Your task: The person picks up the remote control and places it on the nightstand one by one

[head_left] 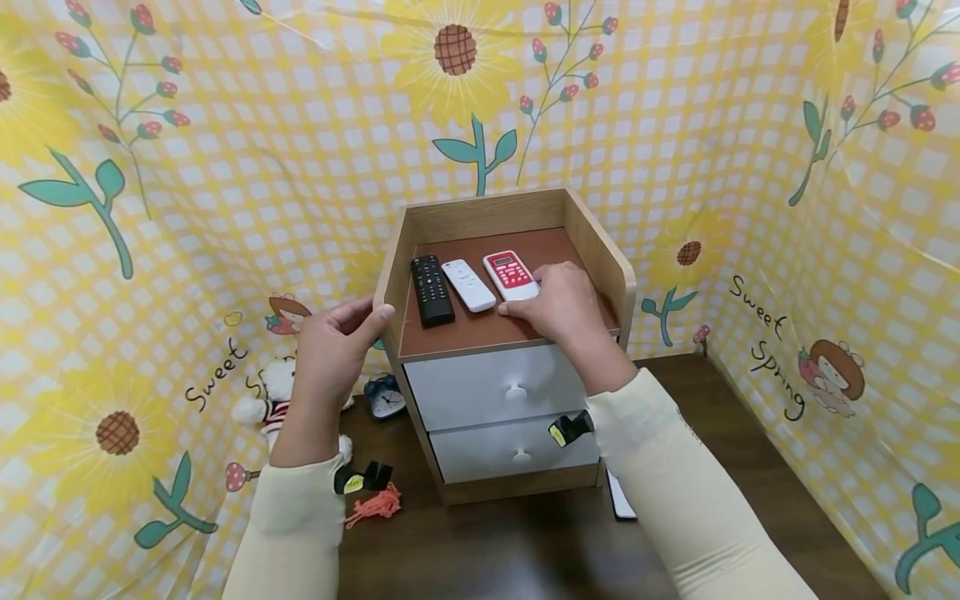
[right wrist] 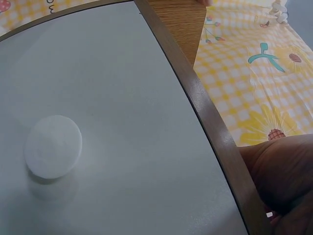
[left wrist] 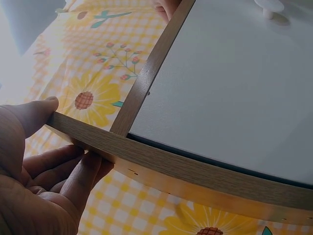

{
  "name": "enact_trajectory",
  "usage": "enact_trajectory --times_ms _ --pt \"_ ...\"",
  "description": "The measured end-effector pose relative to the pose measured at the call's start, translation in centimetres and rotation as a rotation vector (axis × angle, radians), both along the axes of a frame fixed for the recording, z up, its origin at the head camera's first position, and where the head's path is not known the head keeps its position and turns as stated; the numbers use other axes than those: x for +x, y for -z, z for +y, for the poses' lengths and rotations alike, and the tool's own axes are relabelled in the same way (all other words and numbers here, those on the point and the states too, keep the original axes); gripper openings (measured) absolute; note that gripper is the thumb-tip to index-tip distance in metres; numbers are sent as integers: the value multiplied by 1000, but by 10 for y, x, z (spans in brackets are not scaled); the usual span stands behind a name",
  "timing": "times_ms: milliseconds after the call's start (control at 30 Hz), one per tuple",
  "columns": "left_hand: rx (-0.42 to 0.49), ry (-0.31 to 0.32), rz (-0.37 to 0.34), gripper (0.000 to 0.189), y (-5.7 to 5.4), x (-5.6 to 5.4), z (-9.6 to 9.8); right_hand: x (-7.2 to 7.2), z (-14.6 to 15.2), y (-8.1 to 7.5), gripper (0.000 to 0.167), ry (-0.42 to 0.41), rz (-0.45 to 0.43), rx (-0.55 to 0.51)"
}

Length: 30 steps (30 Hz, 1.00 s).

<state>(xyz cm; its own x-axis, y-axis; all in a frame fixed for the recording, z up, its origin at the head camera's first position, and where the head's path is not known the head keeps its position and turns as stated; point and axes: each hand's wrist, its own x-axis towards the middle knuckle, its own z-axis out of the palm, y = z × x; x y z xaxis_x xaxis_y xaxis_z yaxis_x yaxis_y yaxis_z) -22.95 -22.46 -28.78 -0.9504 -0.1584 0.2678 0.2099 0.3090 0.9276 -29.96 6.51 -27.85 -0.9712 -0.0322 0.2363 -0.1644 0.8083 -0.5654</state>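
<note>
A small wooden cabinet (head_left: 487, 338) with a brown top stands in front of me. On that top lie a black remote control (head_left: 432, 292), a white remote control (head_left: 468, 286) and a red-and-white remote control (head_left: 510, 273), side by side. My right hand (head_left: 564, 307) grips the lower end of the red-and-white one, thumb at its near left corner, fingers at its right side. At the cabinet's left side panel (left wrist: 161, 159), my left hand (left wrist: 44, 181) pinches the front edge, thumb on one face and fingers on the other. The right wrist view shows mostly a drawer front (right wrist: 127, 107).
Two white drawers with round knobs (head_left: 516, 392) face me. Left of the cabinet are a blue alarm clock (head_left: 385, 398), a white plush toy (head_left: 279, 383) and an orange cord bundle (head_left: 375, 505). A flat white item (head_left: 621, 497) lies by its right side. Patterned cloth (head_left: 300, 167) hangs around.
</note>
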Motion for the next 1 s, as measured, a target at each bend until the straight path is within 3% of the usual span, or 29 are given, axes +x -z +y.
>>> enact_trajectory --times_ms 167,300,500,600,667,767,1000 --pt "-23 -7 -15 55 1 0 1 8 3 3 73 -27 42 -26" --pt "-20 -11 -30 54 3 2 0 29 6 10 71 -9 148 -144" --pt "-1 2 -13 54 6 1 3 67 34 30 47 -3 522 -367" --pt "-6 2 -6 55 6 0 4 77 59 53 34 11 706 -436" --pt "-16 1 -1 56 6 0 4 81 75 75 28 54 762 -466" --pt "-17 -1 14 55 5 1 4 83 96 119 24 147 717 -502" --pt "8 -15 15 51 1 1 5 80 131 241 33 323 266 -498"
